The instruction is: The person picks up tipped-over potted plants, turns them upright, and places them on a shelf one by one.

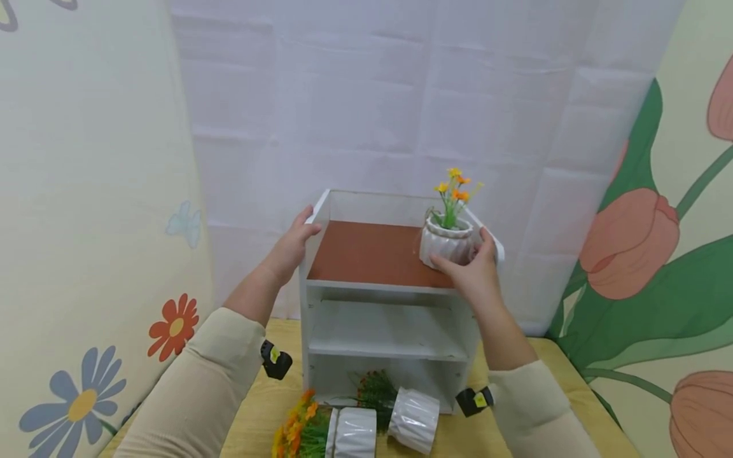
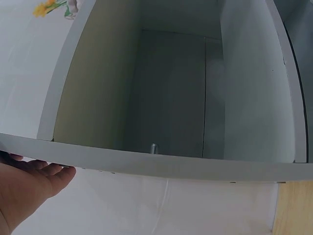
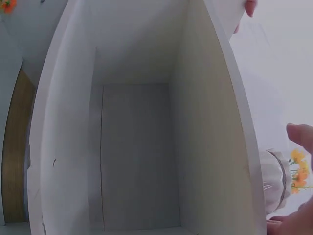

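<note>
On top of a white shelf (image 1: pixel 389 331), as the head camera has it, a white ribbed pot (image 1: pixel 441 240) is upright at the right end of the brown board (image 1: pixel 366 254). Yellow and orange flowers (image 1: pixel 460 194) rise out of it on green stems. The right hand (image 1: pixel 480 270) is around the pot's right side, thumb in front — thumb and fingers are spread apart, and whether they press on the pot I cannot tell. The left hand (image 1: pixel 286 251) holds the shelf's left wall (image 1: pixel 305 318), thumb lapped over the edge and fingers along the outside. Under the board are two more compartments. Two other white pots lie tipped on the wooden table (image 1: pixel 283 331): the left pot (image 1: pixel 354 432) holds orange blooms (image 1: pixel 298 426) pointing left, the right pot (image 1: pixel 415 420) small red blooms (image 1: pixel 375 388) pointing back toward the lowest compartment.

From the left wrist, a compartment opens wide, with a metal peg (image 2: pixel 154 148) inside by its wall; the left fingers lie against that wall's outer face.

From the right wrist, the upright pot shows past the board's edge — flowers in its mouth, with the right thumb and fingers on opposite sides.
</note>
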The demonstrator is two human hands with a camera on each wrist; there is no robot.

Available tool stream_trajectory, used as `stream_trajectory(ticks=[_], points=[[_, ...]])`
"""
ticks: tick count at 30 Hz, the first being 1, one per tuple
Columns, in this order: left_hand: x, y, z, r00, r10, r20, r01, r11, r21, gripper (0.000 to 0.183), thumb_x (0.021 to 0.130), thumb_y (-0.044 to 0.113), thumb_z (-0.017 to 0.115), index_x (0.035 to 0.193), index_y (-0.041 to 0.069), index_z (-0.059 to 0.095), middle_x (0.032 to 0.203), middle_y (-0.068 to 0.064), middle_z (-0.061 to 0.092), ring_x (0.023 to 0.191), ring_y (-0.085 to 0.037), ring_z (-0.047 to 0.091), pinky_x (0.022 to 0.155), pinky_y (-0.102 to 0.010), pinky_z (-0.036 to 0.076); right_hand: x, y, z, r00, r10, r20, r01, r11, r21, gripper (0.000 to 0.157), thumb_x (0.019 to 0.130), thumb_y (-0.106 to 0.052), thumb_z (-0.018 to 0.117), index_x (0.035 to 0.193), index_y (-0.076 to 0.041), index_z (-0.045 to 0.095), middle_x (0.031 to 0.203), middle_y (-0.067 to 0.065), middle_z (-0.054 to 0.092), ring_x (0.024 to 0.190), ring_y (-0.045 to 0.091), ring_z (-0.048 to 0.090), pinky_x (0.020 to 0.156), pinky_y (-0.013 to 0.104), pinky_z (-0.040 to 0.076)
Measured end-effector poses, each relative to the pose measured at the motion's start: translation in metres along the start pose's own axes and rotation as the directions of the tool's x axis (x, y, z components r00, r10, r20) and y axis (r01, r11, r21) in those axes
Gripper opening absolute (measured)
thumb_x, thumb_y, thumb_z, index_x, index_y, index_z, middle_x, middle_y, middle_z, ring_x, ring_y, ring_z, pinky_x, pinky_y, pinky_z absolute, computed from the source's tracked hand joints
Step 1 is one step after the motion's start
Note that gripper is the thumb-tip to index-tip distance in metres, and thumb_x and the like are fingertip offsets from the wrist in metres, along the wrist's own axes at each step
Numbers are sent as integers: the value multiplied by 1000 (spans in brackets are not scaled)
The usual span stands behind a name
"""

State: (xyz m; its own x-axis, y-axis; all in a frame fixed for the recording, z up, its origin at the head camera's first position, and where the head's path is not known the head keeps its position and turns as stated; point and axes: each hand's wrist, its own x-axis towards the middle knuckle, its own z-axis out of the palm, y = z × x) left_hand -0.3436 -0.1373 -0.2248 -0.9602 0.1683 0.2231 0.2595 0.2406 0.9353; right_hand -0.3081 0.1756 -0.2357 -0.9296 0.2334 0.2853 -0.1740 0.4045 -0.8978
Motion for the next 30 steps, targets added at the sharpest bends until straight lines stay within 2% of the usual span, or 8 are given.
stream_trajectory(ticks=[9, 16, 23, 30], points=[[-3, 2, 1, 1000, 11, -1, -11, 1000, 2, 66, 102, 30, 29, 159, 18, -2, 165, -14, -2, 150, -37, 2, 117, -65, 7, -12, 4, -11, 994, -17, 105, 17, 1000, 0, 107, 85, -29, 76, 157, -20, -3, 160, 21, 20, 147, 37, 27, 118, 48, 28], [-3, 3, 3, 1000, 16, -5, -17, 1000, -12, 66, 102, 28, 29, 159, 16, -1, 165, -13, -4, 151, -36, -1, 117, -64, 4, -24, 5, -18, 985, -65, 158, 67, 998, -9, 107, 85, -29, 76, 157, -24, -3, 161, 20, 19, 148, 37, 25, 120, 48, 23], [-4, 3, 3, 1000, 12, -7, -12, 1000, 5, 65, 102, 30, 28, 159, 18, -2, 165, -14, -1, 150, -38, 3, 116, -66, 8, -33, 6, -22, 971, -126, 206, 129, 992, -4, 107, 85, -26, 76, 157, -21, -3, 160, 20, 20, 148, 36, 24, 120, 48, 22], [-5, 3, 2, 1000, 10, -7, -10, 1000, 6, 65, 103, 28, 28, 159, 18, -2, 165, -15, -1, 150, -38, 2, 116, -66, 7, -40, 9, -23, 963, -137, 234, 141, 990, 2, 108, 83, -23, 78, 157, -20, 0, 161, 19, 20, 149, 36, 23, 119, 50, 23]])
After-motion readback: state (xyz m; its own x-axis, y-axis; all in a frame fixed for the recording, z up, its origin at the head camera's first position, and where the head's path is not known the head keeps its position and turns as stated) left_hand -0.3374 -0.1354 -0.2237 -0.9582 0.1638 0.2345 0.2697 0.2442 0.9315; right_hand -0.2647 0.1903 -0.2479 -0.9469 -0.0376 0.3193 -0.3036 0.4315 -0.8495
